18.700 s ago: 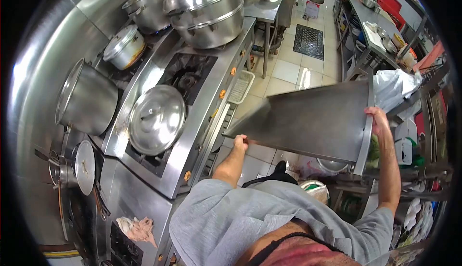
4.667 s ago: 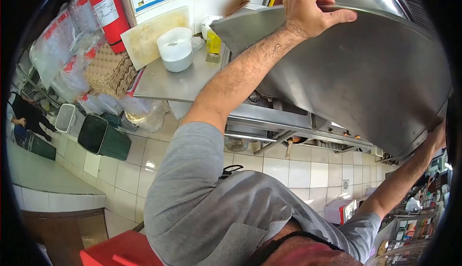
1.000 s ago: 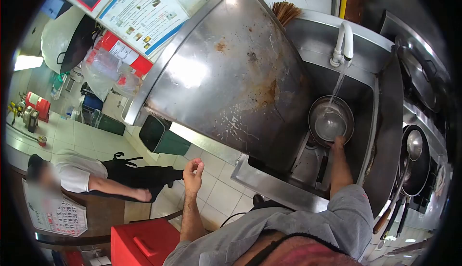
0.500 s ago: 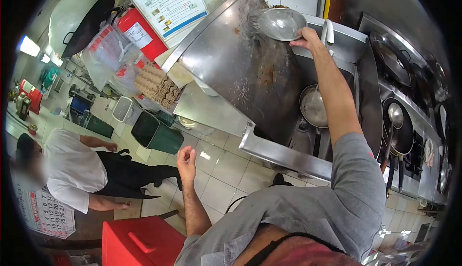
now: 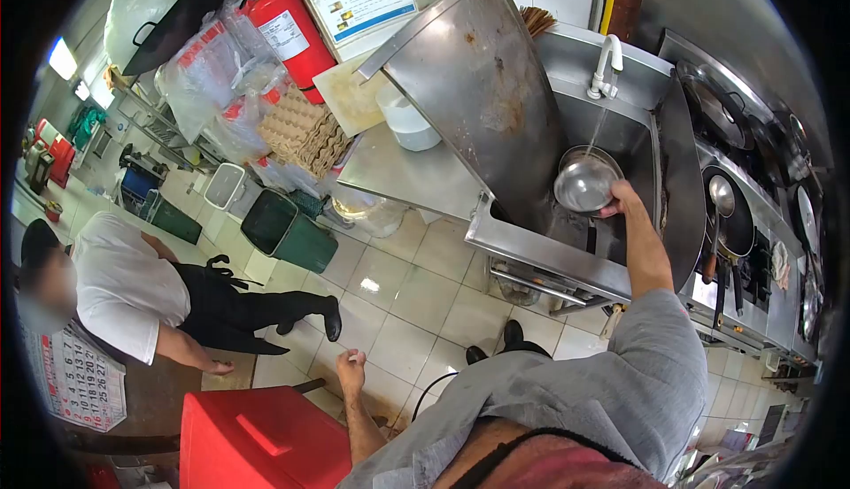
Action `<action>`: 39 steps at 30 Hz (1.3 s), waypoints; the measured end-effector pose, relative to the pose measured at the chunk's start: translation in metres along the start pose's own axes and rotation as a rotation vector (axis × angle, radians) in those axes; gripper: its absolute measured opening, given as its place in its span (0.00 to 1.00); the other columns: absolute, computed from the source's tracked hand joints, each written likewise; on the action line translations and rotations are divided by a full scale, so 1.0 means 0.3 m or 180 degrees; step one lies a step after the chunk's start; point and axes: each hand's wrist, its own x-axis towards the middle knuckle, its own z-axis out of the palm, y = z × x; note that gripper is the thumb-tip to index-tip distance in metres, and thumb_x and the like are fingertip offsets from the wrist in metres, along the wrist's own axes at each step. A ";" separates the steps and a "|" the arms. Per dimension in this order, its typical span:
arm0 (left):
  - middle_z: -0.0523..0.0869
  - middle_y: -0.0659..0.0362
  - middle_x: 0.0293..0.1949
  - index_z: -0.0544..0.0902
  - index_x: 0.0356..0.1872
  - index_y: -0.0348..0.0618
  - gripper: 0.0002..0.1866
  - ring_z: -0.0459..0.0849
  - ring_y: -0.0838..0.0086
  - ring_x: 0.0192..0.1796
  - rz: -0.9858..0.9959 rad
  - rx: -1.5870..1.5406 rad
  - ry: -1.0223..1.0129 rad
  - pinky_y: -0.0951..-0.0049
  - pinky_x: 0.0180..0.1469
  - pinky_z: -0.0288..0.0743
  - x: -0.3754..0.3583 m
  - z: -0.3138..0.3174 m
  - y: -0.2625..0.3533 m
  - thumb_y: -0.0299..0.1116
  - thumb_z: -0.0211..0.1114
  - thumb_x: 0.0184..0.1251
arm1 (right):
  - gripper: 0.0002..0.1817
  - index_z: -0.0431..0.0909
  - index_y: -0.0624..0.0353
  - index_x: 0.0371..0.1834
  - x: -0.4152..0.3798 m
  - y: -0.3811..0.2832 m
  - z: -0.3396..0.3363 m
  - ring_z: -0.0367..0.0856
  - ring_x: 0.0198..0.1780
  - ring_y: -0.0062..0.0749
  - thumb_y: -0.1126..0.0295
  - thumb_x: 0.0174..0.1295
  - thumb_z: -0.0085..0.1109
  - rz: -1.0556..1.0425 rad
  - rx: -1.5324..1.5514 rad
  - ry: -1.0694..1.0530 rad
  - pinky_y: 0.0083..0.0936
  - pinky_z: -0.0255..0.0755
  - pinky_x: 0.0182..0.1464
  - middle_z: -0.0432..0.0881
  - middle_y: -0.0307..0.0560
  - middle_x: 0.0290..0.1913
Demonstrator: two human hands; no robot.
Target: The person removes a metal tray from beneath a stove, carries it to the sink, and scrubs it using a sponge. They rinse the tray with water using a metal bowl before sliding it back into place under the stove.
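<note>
My right hand point(image 5: 622, 200) grips the rim of a shiny metal bowl point(image 5: 584, 183) in the sink point(image 5: 628, 124). Water runs from the white tap point(image 5: 608, 69) down toward the bowl. Beneath it is a pan, mostly hidden, whose dark handle point(image 5: 591, 239) points toward me. My left hand point(image 5: 351, 367) hangs away from the sink, above the floor, with its fingers curled in and nothing visible in them.
Left of the sink a stained steel panel point(image 5: 496, 100) slopes up. Pans and a ladle point(image 5: 722, 197) lie on the stove at right. A red box-like object point(image 5: 261, 436) is by my left arm. Another person point(image 5: 133, 285) stands at left. A green bin point(image 5: 288, 232) stands on the floor.
My right hand has brought the bowl from above the steel panel down into the sink, under the tap's stream. My left hand has moved slightly lower, its fingers more curled.
</note>
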 end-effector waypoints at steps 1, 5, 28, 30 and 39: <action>0.76 0.50 0.42 0.79 0.40 0.38 0.14 0.79 0.64 0.39 0.0001 -0.0007 0.0000 0.70 0.41 0.75 -0.007 -0.008 -0.003 0.32 0.67 0.54 | 0.13 0.71 0.72 0.39 -0.051 0.005 -0.018 0.77 0.22 0.56 0.76 0.53 0.41 0.0176 -0.0302 0.0149 0.53 0.76 0.18 0.74 0.62 0.33; 0.76 0.49 0.42 0.79 0.39 0.38 0.13 0.78 0.62 0.39 -0.0235 0.0001 0.0158 0.68 0.43 0.74 0.015 -0.002 -0.016 0.32 0.67 0.53 | 0.14 0.73 0.75 0.38 -0.110 -0.138 0.018 0.77 0.18 0.58 0.75 0.53 0.41 0.0025 -0.1356 -0.0190 0.50 0.73 0.11 0.76 0.66 0.29; 0.74 0.47 0.46 0.81 0.39 0.40 0.15 0.76 0.59 0.46 -0.0731 0.0777 -0.0159 0.66 0.48 0.73 -0.087 0.128 0.202 0.37 0.68 0.53 | 0.17 0.73 0.60 0.48 0.503 0.171 0.003 0.78 0.32 0.59 0.67 0.56 0.47 0.0876 -0.0667 0.0850 0.53 0.72 0.22 0.76 0.60 0.38; 0.74 0.47 0.46 0.81 0.39 0.40 0.15 0.76 0.58 0.45 -0.0815 0.0811 -0.0179 0.65 0.47 0.74 -0.086 0.131 0.238 0.37 0.68 0.53 | 0.16 0.73 0.61 0.46 0.792 0.257 -0.087 0.78 0.31 0.54 0.69 0.54 0.47 -0.0260 -0.1864 0.1133 0.49 0.72 0.23 0.76 0.58 0.36; 0.73 0.49 0.45 0.79 0.41 0.41 0.15 0.77 0.60 0.41 -0.0230 0.0486 -0.0128 0.67 0.44 0.74 0.061 0.249 0.408 0.35 0.68 0.53 | 0.08 0.69 0.63 0.29 0.655 -0.383 0.028 0.65 0.18 0.29 0.83 0.50 0.38 -0.0765 0.2108 -0.0168 0.24 0.59 0.17 0.67 0.44 0.20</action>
